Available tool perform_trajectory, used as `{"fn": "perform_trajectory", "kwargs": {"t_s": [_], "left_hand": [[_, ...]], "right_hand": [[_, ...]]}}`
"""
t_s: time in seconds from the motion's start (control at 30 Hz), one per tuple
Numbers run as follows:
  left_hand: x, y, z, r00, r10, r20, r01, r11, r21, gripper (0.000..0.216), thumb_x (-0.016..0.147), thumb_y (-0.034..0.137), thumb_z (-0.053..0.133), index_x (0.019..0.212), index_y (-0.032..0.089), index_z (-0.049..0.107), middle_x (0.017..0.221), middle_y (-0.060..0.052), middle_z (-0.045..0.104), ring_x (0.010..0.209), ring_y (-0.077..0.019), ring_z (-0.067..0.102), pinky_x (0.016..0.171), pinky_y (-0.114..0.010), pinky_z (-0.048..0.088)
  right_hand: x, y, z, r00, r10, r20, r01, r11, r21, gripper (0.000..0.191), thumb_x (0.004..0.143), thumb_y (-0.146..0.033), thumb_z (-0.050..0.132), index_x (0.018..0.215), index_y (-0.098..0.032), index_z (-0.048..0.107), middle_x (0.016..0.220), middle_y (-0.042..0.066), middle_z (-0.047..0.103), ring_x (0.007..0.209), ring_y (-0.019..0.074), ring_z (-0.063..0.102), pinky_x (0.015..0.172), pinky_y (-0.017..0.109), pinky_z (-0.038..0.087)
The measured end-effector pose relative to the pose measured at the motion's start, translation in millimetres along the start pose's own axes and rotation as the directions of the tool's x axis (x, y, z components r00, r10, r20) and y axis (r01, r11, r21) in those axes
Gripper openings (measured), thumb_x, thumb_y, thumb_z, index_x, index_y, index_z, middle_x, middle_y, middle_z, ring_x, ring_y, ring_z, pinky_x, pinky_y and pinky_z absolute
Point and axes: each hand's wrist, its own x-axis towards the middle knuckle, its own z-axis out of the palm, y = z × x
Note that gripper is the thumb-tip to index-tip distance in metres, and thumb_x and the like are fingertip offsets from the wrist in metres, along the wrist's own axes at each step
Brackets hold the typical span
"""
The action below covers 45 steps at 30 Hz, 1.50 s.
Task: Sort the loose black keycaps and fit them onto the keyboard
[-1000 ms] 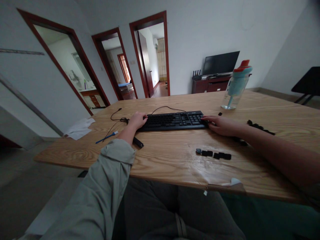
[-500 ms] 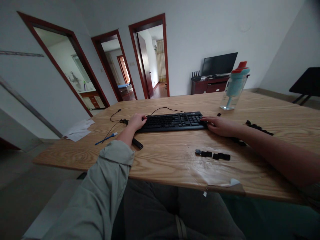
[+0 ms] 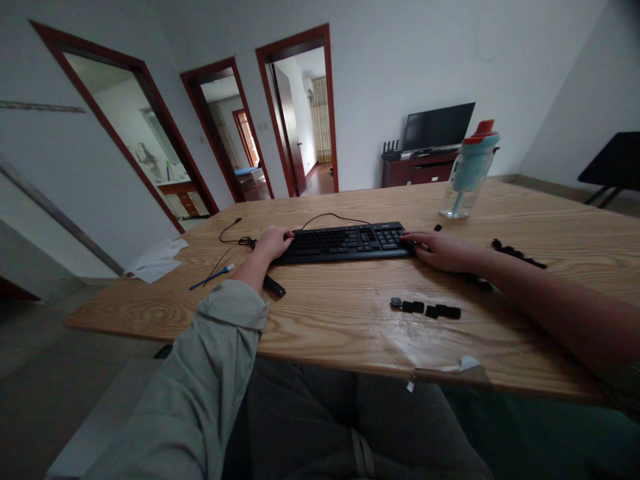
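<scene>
A black computer keyboard (image 3: 345, 241) lies on the wooden table, some of its keys apparently gone from the left and middle part. My left hand (image 3: 273, 244) is closed on the keyboard's left end, thumb and fingers at the edge. At the other end, my right hand (image 3: 434, 251) grips the right edge by the number pad, with its fingertips on top. Loose black keycaps (image 3: 425, 309) lie in a row nearer the table's front. More keycaps (image 3: 517, 253) are lined up beyond my right forearm, and others are partly hidden under it.
A clear bottle (image 3: 465, 177) with a red and blue lid stands behind my right hand. On the left are a blue brush (image 3: 213, 275), a coiled cable (image 3: 245, 241), a small black object (image 3: 275, 287) and white paper (image 3: 157, 259). Peeling film (image 3: 467, 363) lies at the front edge.
</scene>
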Motion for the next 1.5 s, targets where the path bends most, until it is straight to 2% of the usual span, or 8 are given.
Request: {"fn": "perform_trajectory", "kwargs": {"t_s": [0.3, 0.47, 0.77, 0.9, 1.3, 1.5], "left_hand": [[3.6, 3.6, 0.0, 0.998, 0.056, 0.015, -0.058, 0.986, 0.153, 0.025, 0.089, 0.025, 0.056, 0.104, 0.022, 0.075, 0.102, -0.009, 0.072, 0.107, -0.0242, 0.061, 0.096, -0.035, 0.048], [3.8, 5.3, 0.6, 0.995, 0.098, 0.003, -0.097, 0.980, 0.172, 0.024, 0.088, 0.023, 0.055, 0.102, 0.020, 0.075, 0.102, -0.009, 0.072, 0.105, -0.0248, 0.060, 0.094, -0.035, 0.048], [1.7, 14.6, -7.6, 0.997, 0.004, 0.071, -0.018, 0.978, 0.207, 0.026, 0.088, 0.027, 0.057, 0.104, 0.024, 0.077, 0.105, -0.008, 0.075, 0.103, -0.0238, 0.065, 0.090, -0.032, 0.049], [3.9, 16.2, -8.4, 0.994, -0.037, 0.105, 0.017, 0.983, 0.180, 0.026, 0.088, 0.026, 0.057, 0.105, 0.025, 0.077, 0.109, -0.007, 0.075, 0.100, -0.0230, 0.067, 0.087, -0.031, 0.049], [1.6, 21.9, -8.2, 0.994, -0.068, 0.087, 0.050, 0.981, 0.190, 0.026, 0.087, 0.027, 0.057, 0.102, 0.025, 0.078, 0.103, -0.010, 0.076, 0.098, -0.0266, 0.068, 0.088, -0.036, 0.050], [-3.5, 25.8, -7.2, 0.994, -0.082, 0.077, 0.065, 0.977, 0.201, 0.028, 0.090, 0.028, 0.054, 0.102, 0.022, 0.078, 0.099, -0.013, 0.076, 0.092, -0.0268, 0.069, 0.082, -0.036, 0.051]], "right_hand": [[0.0, -3.6, -1.5, 1.000, 0.005, 0.003, -0.005, 1.000, -0.011, 0.050, 0.087, -0.031, 0.049, 0.135, -0.027, 0.063, 0.137, 0.004, 0.063, 0.124, 0.0311, 0.060, 0.111, 0.050, 0.044], [-0.4, -3.3, -1.2, 1.000, 0.004, 0.016, -0.003, 1.000, -0.024, 0.051, 0.088, -0.032, 0.047, 0.136, -0.024, 0.062, 0.140, 0.006, 0.060, 0.125, 0.0312, 0.059, 0.111, 0.049, 0.044], [0.5, -1.8, -0.7, 1.000, -0.003, 0.020, 0.004, 0.999, -0.036, 0.052, 0.087, -0.032, 0.047, 0.136, -0.023, 0.062, 0.140, 0.007, 0.060, 0.126, 0.0304, 0.058, 0.112, 0.047, 0.043], [0.9, -0.5, -0.5, 1.000, -0.010, 0.019, 0.010, 1.000, -0.028, 0.052, 0.086, -0.032, 0.048, 0.136, -0.027, 0.062, 0.138, 0.004, 0.062, 0.126, 0.0295, 0.059, 0.112, 0.047, 0.043], [0.5, 2.3, 1.6, 1.000, -0.016, 0.004, 0.016, 1.000, -0.015, 0.050, 0.087, -0.033, 0.047, 0.135, -0.026, 0.062, 0.140, 0.005, 0.061, 0.127, 0.0299, 0.057, 0.113, 0.048, 0.041], [1.7, 6.1, 5.8, 1.000, -0.024, -0.017, 0.023, 1.000, -0.015, 0.050, 0.086, -0.032, 0.049, 0.134, -0.026, 0.063, 0.137, 0.004, 0.063, 0.126, 0.0293, 0.059, 0.112, 0.046, 0.043]]}}
